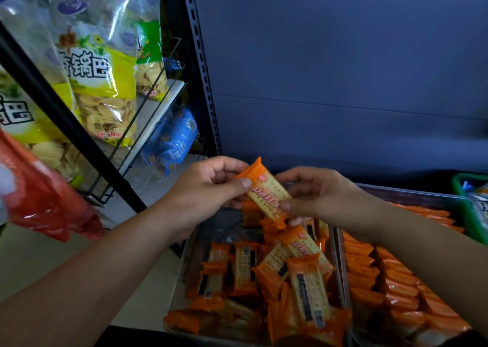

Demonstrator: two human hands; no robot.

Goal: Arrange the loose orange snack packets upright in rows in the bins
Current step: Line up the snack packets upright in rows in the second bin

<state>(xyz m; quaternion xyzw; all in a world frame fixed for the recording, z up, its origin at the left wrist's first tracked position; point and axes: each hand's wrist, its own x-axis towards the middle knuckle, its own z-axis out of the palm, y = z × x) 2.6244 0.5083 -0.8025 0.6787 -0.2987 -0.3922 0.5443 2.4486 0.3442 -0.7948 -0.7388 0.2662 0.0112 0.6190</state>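
Both hands hold one orange cracker packet (266, 192) in the air above the bins. My left hand (208, 188) pinches its upper end with thumb and fingers. My right hand (314, 196) pinches its lower end. Below them a clear bin (184, 262) holds several loose orange packets (277, 275) lying at mixed angles. To its right a second clear bin (340, 265) holds orange packets standing upright in rows (390, 275).
A wire rack at left carries large yellow and green snack bags (100, 82) and blue packets (174, 140). A red bag (39, 188) hangs close at far left. A green basket (467, 204) stands at the right edge. A blue back panel (330, 69) rises behind.
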